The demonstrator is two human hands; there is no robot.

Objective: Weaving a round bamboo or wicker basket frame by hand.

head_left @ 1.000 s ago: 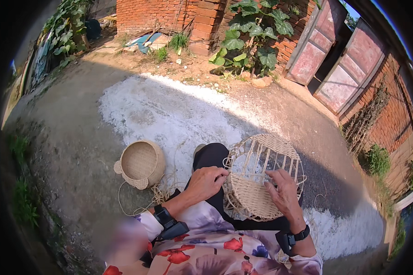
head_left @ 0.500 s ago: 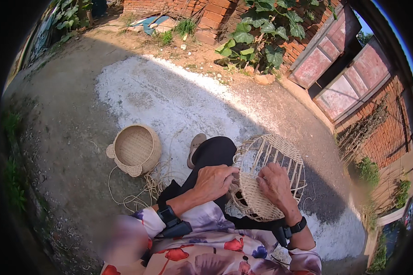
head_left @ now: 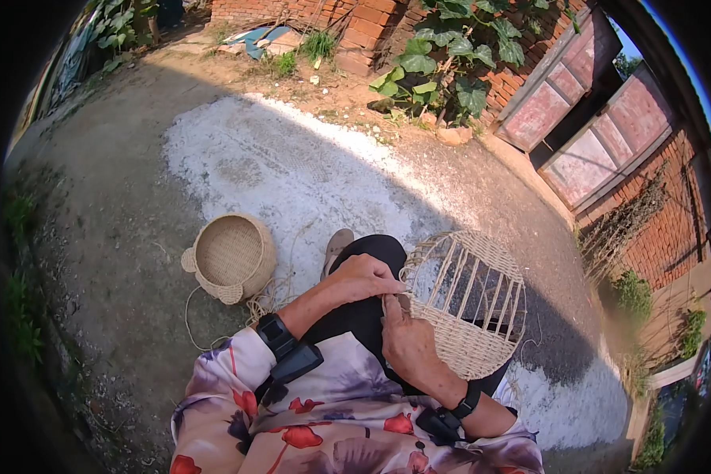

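Though the wicker piece (head_left: pixel 474 344) has woven ends, its middle looks unfilled; left hand (head_left: pixel 362 278) and right hand (head_left: pixel 411 344) meet at its edge, their fingers' hold impossible to tell.

Woven panel (head_left: pixel 470 347), one, pale fibre: close weave at the near part and far end, bare parallel strands between; the landmark for places below.
Left hand (head_left: pixel 365 278), one: at the panel's left edge, fingers bent, tips together; any strand between them too small to tell.
Right hand (head_left: pixel 412 341), one: over the panel's near left edge, fingertips meeting the left hand's.
Round basket (head_left: pixel 231 251), one, same pale fibre, two rounded tabs: on the ground, well left of the panel.
Loose cord (head_left: pixel 267 299): left of the panel, beside the basket.
Dark trouser leg (head_left: pixel 378 249), with brown shoe (head_left: pixel 338 243): just left of the panel.
White patch of ground (head_left: pixel 268 170): beyond the panel, leftward.
Leafy plant (head_left: pixel 470 51): far beyond the panel.
Reddish metal doors (head_left: pixel 588 170): beyond the panel, rightward.
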